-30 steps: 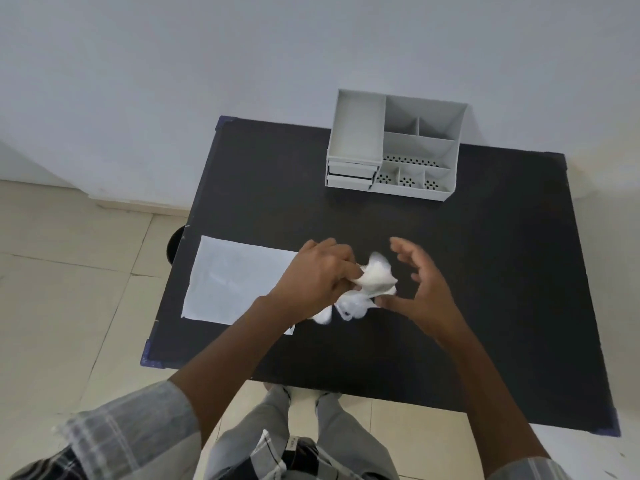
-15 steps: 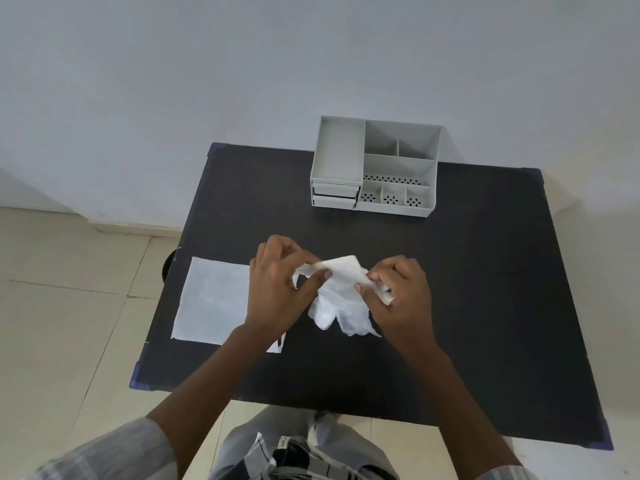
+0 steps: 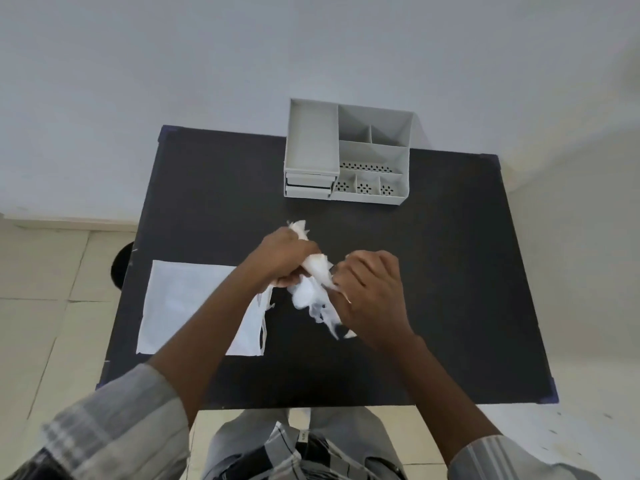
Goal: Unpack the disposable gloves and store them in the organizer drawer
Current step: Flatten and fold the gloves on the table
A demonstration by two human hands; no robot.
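A bunch of thin white disposable gloves (image 3: pixel 313 285) is held over the middle of the black table (image 3: pixel 450 271). My left hand (image 3: pixel 282 256) is closed around the upper part of the bunch, with a tuft sticking out above its knuckles. My right hand (image 3: pixel 370 292) grips the lower right side, and loose glove fingers hang below it. The grey organizer (image 3: pixel 346 152) stands at the table's far edge, with two shut drawers (image 3: pixel 308 185) at its lower left.
A flat white plastic bag (image 3: pixel 187 303) lies on the left part of the table, partly under my left forearm. A wall rises right behind the organizer. Tiled floor surrounds the table, and a dark round object (image 3: pixel 119 268) shows beside its left edge.
Both hands have closed on the gloves and bunched them into a tighter roll. My left hand has shifted up and over the bunch. The camera has tilted down.
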